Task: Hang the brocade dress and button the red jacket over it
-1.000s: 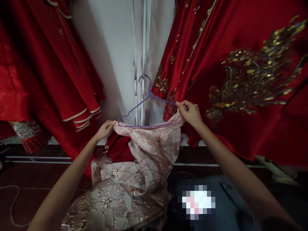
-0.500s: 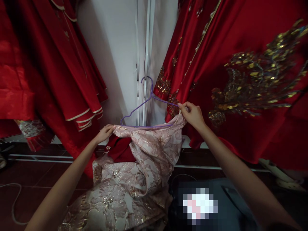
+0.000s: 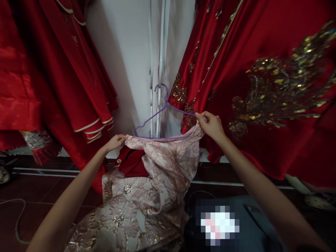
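Well, gowns: glossy red satin gowns (image 3: 262,105), gold-sequinned, hanging either side.
Dress: crumpled pink floral brocade dress (image 3: 157,182), draped below hanger.
Hanger: thin purple wire hanger (image 3: 157,112), upright.
Left grip: left hand (image 3: 114,142) pinched closed on dress edge.
Right grip: right hand (image 3: 211,125) pinched closed on dress corner and hanger end.

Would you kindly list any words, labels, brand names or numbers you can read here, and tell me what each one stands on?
None: no word, label, brand or number can be read anywhere.
The pink brocade garment, the purple wire hanger and the red gowns show only woven or sequined patterns, with no tag in view.
The blurred patch at the bottom is unreadable.
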The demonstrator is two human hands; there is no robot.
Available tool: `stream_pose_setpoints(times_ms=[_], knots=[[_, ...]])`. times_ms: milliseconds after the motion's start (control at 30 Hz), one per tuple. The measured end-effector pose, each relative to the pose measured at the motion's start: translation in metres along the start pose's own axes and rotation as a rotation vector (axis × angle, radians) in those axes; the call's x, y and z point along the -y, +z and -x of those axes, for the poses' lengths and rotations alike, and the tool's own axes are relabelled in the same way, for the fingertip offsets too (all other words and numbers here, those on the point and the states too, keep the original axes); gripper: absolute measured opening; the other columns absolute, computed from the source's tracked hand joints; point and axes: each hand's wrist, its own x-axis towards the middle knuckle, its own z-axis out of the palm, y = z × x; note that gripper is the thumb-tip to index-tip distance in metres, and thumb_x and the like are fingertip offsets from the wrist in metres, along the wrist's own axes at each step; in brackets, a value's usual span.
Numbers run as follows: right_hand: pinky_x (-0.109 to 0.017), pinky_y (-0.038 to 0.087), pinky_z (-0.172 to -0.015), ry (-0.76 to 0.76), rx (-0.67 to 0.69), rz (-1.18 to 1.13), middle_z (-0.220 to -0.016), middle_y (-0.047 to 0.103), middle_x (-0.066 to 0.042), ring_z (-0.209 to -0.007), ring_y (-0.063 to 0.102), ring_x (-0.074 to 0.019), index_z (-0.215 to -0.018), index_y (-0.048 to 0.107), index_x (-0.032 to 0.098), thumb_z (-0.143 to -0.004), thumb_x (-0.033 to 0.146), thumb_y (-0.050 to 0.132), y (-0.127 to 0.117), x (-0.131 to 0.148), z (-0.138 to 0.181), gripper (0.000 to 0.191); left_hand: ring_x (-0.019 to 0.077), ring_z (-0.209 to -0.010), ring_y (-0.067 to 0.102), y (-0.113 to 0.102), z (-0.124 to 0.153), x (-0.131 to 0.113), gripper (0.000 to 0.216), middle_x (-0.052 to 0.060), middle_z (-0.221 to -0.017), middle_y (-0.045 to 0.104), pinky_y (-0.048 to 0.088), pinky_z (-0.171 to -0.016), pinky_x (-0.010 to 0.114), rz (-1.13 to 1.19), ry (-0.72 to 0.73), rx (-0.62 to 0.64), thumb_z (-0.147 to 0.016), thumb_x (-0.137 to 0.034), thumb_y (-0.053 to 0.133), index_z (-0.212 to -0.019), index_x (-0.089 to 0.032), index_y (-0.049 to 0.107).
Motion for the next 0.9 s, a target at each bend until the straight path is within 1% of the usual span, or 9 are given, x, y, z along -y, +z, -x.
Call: stream_pose_setpoints(times_ms=[233,367,433,533,633,733,800,833,900], knots=[[-0.028,0.035,-0.061,-0.004,0.016,-0.018,-0.058,0.06,-0.001,-0.054,0.052,-0.0156,-0.065,0.056,0.02,-0.083,0.058,0.043,0.0,0.0,0.0,0.044,0.0139,-0.059,0.051,0.002,-0.004,0.01,0.046,0.0,-0.056,0.055,0.042,-0.056,0.023,-0.03,0.008,0.05,-0.079,-0.053,0.04,-0.059,-0.015,0.058],[-0.027,0.036,-0.06,-0.001,0.008,-0.013,-0.058,0.058,-0.001,-0.053,0.051,-0.0148,-0.065,0.055,0.02,-0.082,0.06,0.043,-0.002,0.001,0.001,0.044,0.0145,-0.065,0.053,-0.004,-0.005,0.016,0.047,0.002,-0.067,0.061,0.044,-0.064,0.024,-0.053,0.116,0.065,-0.083,-0.052,0.036,-0.067,-0.015,0.06],[-0.026,0.035,-0.058,0.006,0.018,-0.024,-0.057,0.057,-0.001,-0.052,0.049,-0.0142,-0.064,0.055,0.02,-0.082,0.06,0.043,-0.003,0.002,0.0,0.045,0.0154,-0.07,0.054,-0.007,-0.005,0.014,0.046,0.003,-0.074,0.063,0.045,-0.07,0.025,-0.064,0.149,0.041,-0.084,-0.052,0.036,-0.073,-0.015,0.062],[-0.025,0.034,-0.053,0.03,0.059,-0.072,-0.054,0.053,0.0,-0.05,0.047,-0.013,-0.064,0.055,0.02,-0.081,0.06,0.044,0.001,0.004,0.002,0.044,0.0168,-0.079,0.056,-0.007,-0.01,-0.003,0.046,0.005,-0.084,0.064,0.044,-0.077,0.026,-0.082,0.162,-0.06,-0.086,-0.051,0.035,-0.082,-0.015,0.063],[-0.024,0.033,-0.051,0.04,0.076,-0.127,-0.052,0.05,0.002,-0.049,0.045,-0.0122,-0.065,0.055,0.02,-0.081,0.059,0.044,0.01,0.007,0.007,0.044,0.0165,-0.08,0.055,-0.001,-0.019,-0.038,0.048,0.005,-0.083,0.062,0.044,-0.077,0.025,-0.09,0.187,-0.146,-0.087,-0.051,0.031,-0.081,-0.015,0.062],[-0.024,0.034,-0.052,0.033,0.061,-0.145,-0.053,0.049,0.002,-0.05,0.044,-0.0118,-0.065,0.055,0.019,-0.082,0.059,0.042,0.016,0.007,0.013,0.044,0.0158,-0.077,0.055,0.003,-0.026,-0.069,0.051,0.002,-0.079,0.063,0.044,-0.074,0.023,-0.099,0.181,-0.122,-0.088,-0.053,0.028,-0.083,-0.015,0.062],[-0.024,0.034,-0.052,0.029,0.057,-0.141,-0.053,0.048,0.002,-0.05,0.044,-0.0119,-0.066,0.055,0.019,-0.082,0.059,0.041,0.016,0.005,0.016,0.045,0.016,-0.079,0.056,0.003,-0.025,-0.075,0.05,0.001,-0.083,0.064,0.044,-0.075,0.024,-0.096,0.172,-0.084,-0.087,-0.053,0.029,-0.093,-0.016,0.062],[-0.024,0.034,-0.052,0.025,0.057,-0.137,-0.053,0.049,0.002,-0.05,0.044,-0.012,-0.066,0.055,0.019,-0.082,0.059,0.042,0.016,0.004,0.016,0.045,0.0162,-0.08,0.057,0.002,-0.022,-0.073,0.049,0.002,-0.087,0.064,0.044,-0.075,0.024,-0.094,0.158,-0.079,-0.087,-0.053,0.03,-0.102,-0.016,0.059],[-0.024,0.034,-0.053,0.018,0.053,-0.126,-0.053,0.05,0.002,-0.051,0.045,-0.0122,-0.066,0.055,0.019,-0.082,0.059,0.043,0.014,0.001,0.015,0.044,0.0169,-0.078,0.059,0.004,-0.008,-0.062,0.054,0.004,-0.09,0.065,0.046,-0.073,0.026,-0.111,0.101,-0.063,-0.085,-0.051,0.038,-0.125,-0.016,0.045]])
